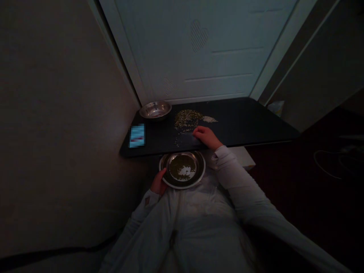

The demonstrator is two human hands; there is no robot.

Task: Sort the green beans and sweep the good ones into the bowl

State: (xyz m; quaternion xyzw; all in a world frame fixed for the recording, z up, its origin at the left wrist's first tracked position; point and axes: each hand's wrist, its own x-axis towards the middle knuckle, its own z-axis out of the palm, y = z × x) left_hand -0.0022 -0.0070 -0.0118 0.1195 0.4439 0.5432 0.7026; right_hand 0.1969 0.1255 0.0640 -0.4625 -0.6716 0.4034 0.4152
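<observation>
My left hand (158,183) grips the left rim of a steel bowl (202,168), held below the table's front edge against my lap. Small green beans or grains lie in it, around a bare shiny patch. Over the dark table (241,125), my right hand (208,137) has its fingers curled together at the near side of a mixed green and whitish pile (187,118). Whether anything is between those fingertips cannot be made out. Pale grains (209,119) form a smaller heap touching the pile's right side, and loose ones are scattered in front.
Another steel bowl (156,110) stands at the table's back left. Nearer the left edge lies a pixelated blue rectangle (137,135). A white door (199,57) rises behind the table, with a wall (71,113) on the left. Under the front edge a white box (243,157) shows.
</observation>
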